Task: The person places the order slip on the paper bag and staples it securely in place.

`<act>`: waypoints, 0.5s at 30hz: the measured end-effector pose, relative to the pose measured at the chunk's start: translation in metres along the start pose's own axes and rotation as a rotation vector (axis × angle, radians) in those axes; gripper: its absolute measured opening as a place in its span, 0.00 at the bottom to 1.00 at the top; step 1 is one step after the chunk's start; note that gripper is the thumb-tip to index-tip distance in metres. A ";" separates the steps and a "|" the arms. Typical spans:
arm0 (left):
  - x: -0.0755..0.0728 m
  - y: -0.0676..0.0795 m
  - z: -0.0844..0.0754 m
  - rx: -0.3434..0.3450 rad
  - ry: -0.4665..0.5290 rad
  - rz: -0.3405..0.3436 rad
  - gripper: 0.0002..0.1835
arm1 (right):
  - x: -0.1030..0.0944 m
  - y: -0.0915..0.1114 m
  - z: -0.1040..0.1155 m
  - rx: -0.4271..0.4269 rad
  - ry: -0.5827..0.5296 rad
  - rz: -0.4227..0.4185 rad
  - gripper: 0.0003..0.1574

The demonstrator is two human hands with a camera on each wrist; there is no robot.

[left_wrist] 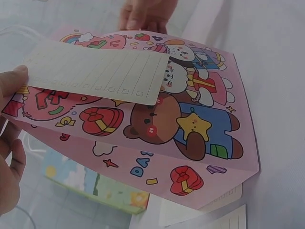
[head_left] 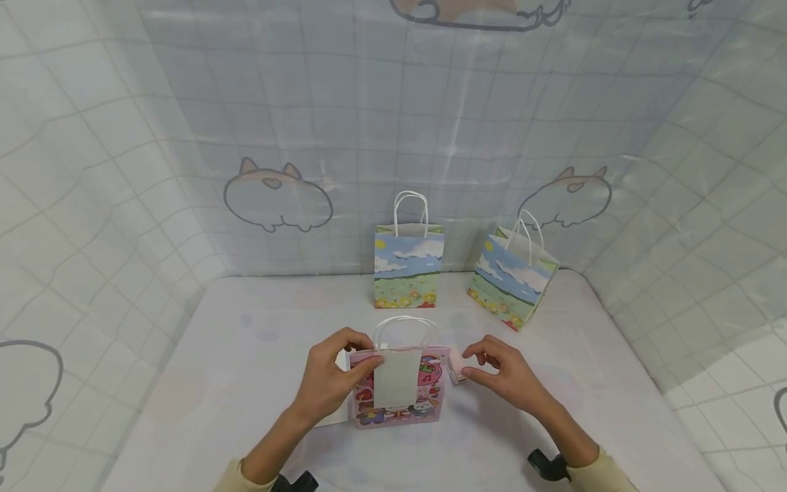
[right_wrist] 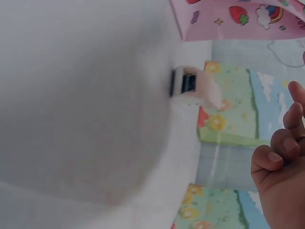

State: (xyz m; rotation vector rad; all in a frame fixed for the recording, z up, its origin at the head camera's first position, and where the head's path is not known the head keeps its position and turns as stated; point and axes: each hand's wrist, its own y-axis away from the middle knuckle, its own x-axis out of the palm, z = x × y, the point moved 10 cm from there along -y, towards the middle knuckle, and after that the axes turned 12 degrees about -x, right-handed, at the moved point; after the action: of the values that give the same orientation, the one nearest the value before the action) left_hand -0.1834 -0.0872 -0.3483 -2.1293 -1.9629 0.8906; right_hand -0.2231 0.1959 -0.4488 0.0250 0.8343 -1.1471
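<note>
Pink paper, printed with cartoon animals, forms the bag that stands on the white table, about midway between its left and right edges and well apart from its back edge. Coming up from the front left, the person's left forearm slants inward; the left hand pinches the bag's top edge together with a lined slip, thumb in front, fingers behind. White sheets lie beside the bag's left side. From the front right, the right forearm angles toward the bag. The right hand holds nothing, its fingers loosely bent, thumb and forefinger spread apart near a small stapler just right of the bag; whether they touch it, one cannot tell. Near the table's back edge stands a landscape bag; another bag sits turned, toward the back right corner.
</note>
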 end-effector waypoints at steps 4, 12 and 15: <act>-0.002 0.000 0.001 -0.001 -0.002 -0.002 0.16 | 0.002 0.003 -0.014 0.048 0.024 0.019 0.19; -0.003 0.001 -0.001 -0.003 0.000 -0.002 0.16 | 0.014 0.005 -0.045 0.109 0.122 0.083 0.20; -0.003 0.002 -0.001 -0.011 0.001 0.000 0.15 | 0.020 0.005 -0.051 0.124 0.186 0.118 0.21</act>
State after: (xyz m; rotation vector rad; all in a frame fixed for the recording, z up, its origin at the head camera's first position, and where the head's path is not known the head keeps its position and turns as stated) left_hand -0.1814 -0.0901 -0.3468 -2.1350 -1.9725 0.8808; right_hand -0.2456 0.2039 -0.4987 0.2837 0.9122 -1.0945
